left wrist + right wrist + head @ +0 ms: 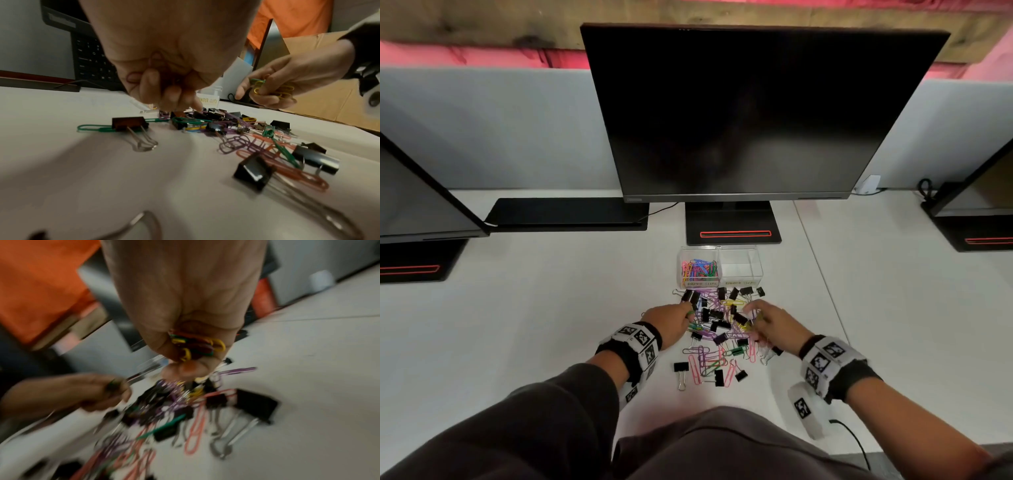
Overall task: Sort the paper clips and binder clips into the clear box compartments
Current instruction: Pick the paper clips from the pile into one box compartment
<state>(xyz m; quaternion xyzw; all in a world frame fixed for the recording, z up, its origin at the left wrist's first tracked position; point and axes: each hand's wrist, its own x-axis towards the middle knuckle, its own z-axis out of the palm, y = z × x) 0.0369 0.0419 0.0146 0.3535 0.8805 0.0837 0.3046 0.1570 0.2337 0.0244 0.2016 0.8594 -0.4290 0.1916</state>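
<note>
The clear box [739,251] stands in front of the monitor stand. Its left compartment [699,270] holds coloured paper clips and its right one [740,270], labelled for binder clips, looks empty. A mixed pile of paper clips and black binder clips [719,330] lies between box and body. My left hand [686,313] is at the pile's left edge, fingers curled round purple paper clips [155,63]. My right hand [751,317] is at the pile's right edge and grips a bunch of yellow and green paper clips [198,345], which the left wrist view [267,88] also shows.
A big dark monitor [750,113] and its stand [732,226] sit just behind the box. A closed laptop [565,214] lies at the back left, and more monitors flank both sides. A cable [854,442] trails from my right wrist over the table's front edge.
</note>
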